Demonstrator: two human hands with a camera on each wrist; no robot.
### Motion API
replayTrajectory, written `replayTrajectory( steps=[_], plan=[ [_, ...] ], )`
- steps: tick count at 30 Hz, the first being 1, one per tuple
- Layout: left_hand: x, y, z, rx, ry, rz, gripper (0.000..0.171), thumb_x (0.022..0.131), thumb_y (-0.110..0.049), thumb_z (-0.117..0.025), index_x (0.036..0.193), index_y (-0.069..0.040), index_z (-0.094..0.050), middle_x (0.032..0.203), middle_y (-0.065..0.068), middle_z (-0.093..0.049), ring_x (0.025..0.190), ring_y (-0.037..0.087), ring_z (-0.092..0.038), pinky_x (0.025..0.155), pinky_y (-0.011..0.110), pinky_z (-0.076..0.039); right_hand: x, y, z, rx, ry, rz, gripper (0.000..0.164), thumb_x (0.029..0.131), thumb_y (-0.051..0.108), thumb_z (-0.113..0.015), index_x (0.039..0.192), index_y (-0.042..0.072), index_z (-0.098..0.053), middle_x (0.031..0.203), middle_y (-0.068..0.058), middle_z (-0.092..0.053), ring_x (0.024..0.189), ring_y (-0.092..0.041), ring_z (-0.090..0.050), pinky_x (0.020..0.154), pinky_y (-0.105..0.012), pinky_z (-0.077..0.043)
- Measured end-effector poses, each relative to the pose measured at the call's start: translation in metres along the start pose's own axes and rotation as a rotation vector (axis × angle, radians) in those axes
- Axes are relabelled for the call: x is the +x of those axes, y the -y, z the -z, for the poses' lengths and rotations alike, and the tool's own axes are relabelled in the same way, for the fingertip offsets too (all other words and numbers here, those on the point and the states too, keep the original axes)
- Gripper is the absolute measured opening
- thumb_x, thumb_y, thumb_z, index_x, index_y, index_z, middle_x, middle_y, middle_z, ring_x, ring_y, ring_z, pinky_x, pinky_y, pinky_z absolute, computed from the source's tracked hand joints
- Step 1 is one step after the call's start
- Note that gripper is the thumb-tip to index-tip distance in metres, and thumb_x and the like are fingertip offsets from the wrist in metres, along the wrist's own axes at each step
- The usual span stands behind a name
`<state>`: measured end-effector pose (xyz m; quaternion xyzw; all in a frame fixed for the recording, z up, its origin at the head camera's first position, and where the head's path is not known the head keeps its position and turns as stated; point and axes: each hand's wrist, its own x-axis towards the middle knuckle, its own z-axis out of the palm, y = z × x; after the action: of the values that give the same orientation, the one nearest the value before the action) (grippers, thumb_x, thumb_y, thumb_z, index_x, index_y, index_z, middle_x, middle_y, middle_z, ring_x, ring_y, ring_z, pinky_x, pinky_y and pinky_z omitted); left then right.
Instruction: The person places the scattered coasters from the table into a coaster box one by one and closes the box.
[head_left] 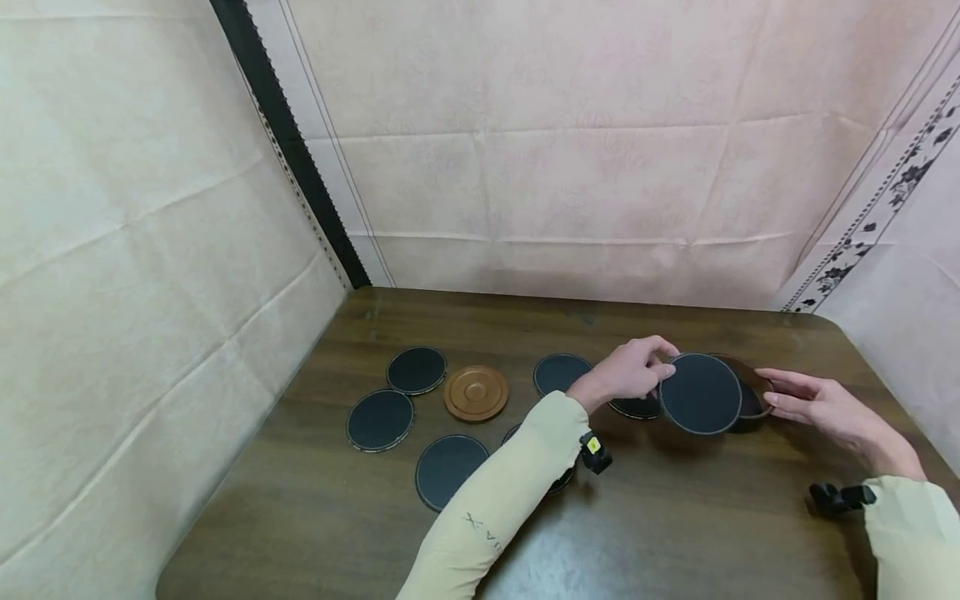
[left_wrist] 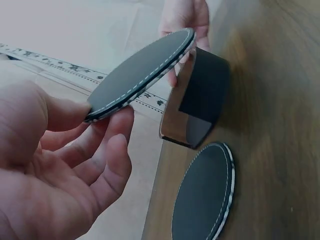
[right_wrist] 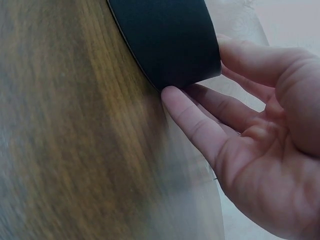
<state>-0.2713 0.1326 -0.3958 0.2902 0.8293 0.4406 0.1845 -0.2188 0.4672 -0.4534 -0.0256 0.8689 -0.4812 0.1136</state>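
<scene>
A dark round coaster point(head_left: 701, 394) hangs tilted above the right half of the table point(head_left: 637, 533), nearer the far edge than the near one, its rim pinched by the left hand point(head_left: 628, 369). The right hand point(head_left: 836, 410) clasps a round holder point(left_wrist: 207, 85) by its side, toward the far right corner. The risk lies in that one-sided pinch — a slip at the rim could drop the coaster flat, and its slant might snag the holder's lip and nudge it askew. Whether the two touch is hard to tell. The coaster appears smooth and near-black, with pale stitching just inside a mottled edge — a match for the other dark coasters point(head_left: 380, 420) lying nearer the left edge, around a brown disc point(head_left: 476, 393).
</scene>
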Motion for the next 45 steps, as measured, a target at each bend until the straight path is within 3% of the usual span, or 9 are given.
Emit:
replayTrajectory(
  steps=[3, 5, 6, 9, 12, 22, 30, 38, 45],
  plan=[
    [0.003, 0.000, -0.001, -0.057, -0.057, 0.016, 0.028, 0.101, -0.022, -0.056, 0.128, -0.020, -0.056, 0.086, -0.003, -0.064, 0.073, 0.020, -0.068, 0.059, 0.023, -0.052, 0.001, 0.001, 0.001, -0.021, 0.005, -0.021, 0.072, 0.097, 0.033, -0.061, 0.152, 0.000, -0.027, 0.145, -0.007, -0.046, 0.102, 0.009, -0.062, 0.084, -0.023, -0.056],
    [0.004, -0.001, -0.003, -0.103, -0.100, 0.044, 0.027, 0.100, -0.022, -0.057, 0.128, -0.020, -0.057, 0.086, -0.003, -0.064, 0.073, 0.020, -0.068, 0.061, 0.025, -0.053, 0.001, 0.001, 0.001, -0.026, 0.008, -0.021, 0.073, 0.097, 0.034, -0.061, 0.152, -0.001, -0.026, 0.149, -0.020, -0.037, 0.102, 0.010, -0.061, 0.085, -0.023, -0.056],
    [0.005, -0.001, -0.004, -0.132, -0.124, 0.059, 0.027, 0.100, -0.022, -0.057, 0.127, -0.020, -0.057, 0.086, -0.003, -0.065, 0.073, 0.021, -0.069, 0.061, 0.026, -0.054, 0.001, 0.001, 0.000, -0.017, 0.007, -0.013, 0.072, 0.098, 0.033, -0.061, 0.152, -0.001, -0.027, 0.148, -0.017, -0.039, 0.102, 0.010, -0.061, 0.085, -0.023, -0.056],
    [0.007, -0.003, -0.008, -0.213, -0.207, 0.111, 0.025, 0.099, -0.022, -0.058, 0.125, -0.021, -0.058, 0.085, -0.003, -0.065, 0.074, 0.022, -0.069, 0.062, 0.028, -0.055, 0.001, -0.002, 0.000, 0.016, 0.001, 0.023, 0.068, 0.098, 0.026, -0.061, 0.150, -0.003, -0.029, 0.131, 0.015, -0.052, 0.102, 0.009, -0.062, 0.083, -0.022, -0.056],
    [0.010, -0.006, -0.013, -0.262, -0.272, 0.154, 0.024, 0.099, -0.022, -0.059, 0.123, -0.021, -0.058, 0.085, -0.003, -0.064, 0.074, 0.022, -0.070, 0.060, 0.027, -0.054, 0.000, -0.004, 0.001, 0.036, 0.000, 0.045, 0.065, 0.098, 0.021, -0.061, 0.150, -0.004, -0.030, 0.118, 0.035, -0.047, 0.102, 0.008, -0.063, 0.081, -0.021, -0.056],
    [0.029, -0.008, -0.035, -0.385, -0.370, 0.245, 0.022, 0.097, -0.019, -0.061, 0.119, -0.020, -0.060, 0.082, -0.003, -0.063, 0.072, 0.025, -0.072, 0.049, 0.022, -0.049, 0.000, -0.001, 0.001, -0.003, 0.007, 0.012, 0.070, 0.098, 0.029, -0.061, 0.151, -0.002, -0.028, 0.134, 0.016, -0.044, 0.103, 0.011, -0.060, 0.084, -0.022, -0.056],
    [0.039, -0.013, -0.050, -0.468, -0.408, 0.298, 0.020, 0.096, -0.019, -0.064, 0.116, -0.019, -0.061, 0.080, -0.002, -0.064, 0.068, 0.023, -0.072, 0.049, 0.024, -0.052, -0.001, -0.001, 0.001, -0.013, 0.007, 0.010, 0.071, 0.098, 0.031, -0.061, 0.151, -0.002, -0.028, 0.140, 0.006, -0.043, 0.103, 0.010, -0.060, 0.084, -0.023, -0.056],
    [0.049, -0.008, -0.057, -0.527, -0.434, 0.365, 0.016, 0.094, -0.020, -0.067, 0.109, -0.020, -0.062, 0.073, 0.000, -0.063, 0.061, 0.020, -0.071, 0.048, 0.024, -0.052, -0.002, -0.002, 0.001, 0.012, 0.005, 0.018, 0.069, 0.097, 0.028, -0.061, 0.150, -0.002, -0.030, 0.122, 0.030, -0.046, 0.102, 0.010, -0.061, 0.083, -0.022, -0.056],
    [0.052, -0.004, -0.068, -0.576, -0.500, 0.364, 0.012, 0.089, -0.017, -0.072, 0.097, -0.019, -0.064, 0.069, -0.003, -0.063, 0.053, 0.016, -0.067, 0.045, 0.023, -0.050, 0.000, -0.002, 0.000, 0.006, 0.000, 0.022, 0.069, 0.097, 0.028, -0.062, 0.149, -0.003, -0.031, 0.121, 0.029, -0.046, 0.101, 0.010, -0.061, 0.083, -0.023, -0.057]
  ],
)
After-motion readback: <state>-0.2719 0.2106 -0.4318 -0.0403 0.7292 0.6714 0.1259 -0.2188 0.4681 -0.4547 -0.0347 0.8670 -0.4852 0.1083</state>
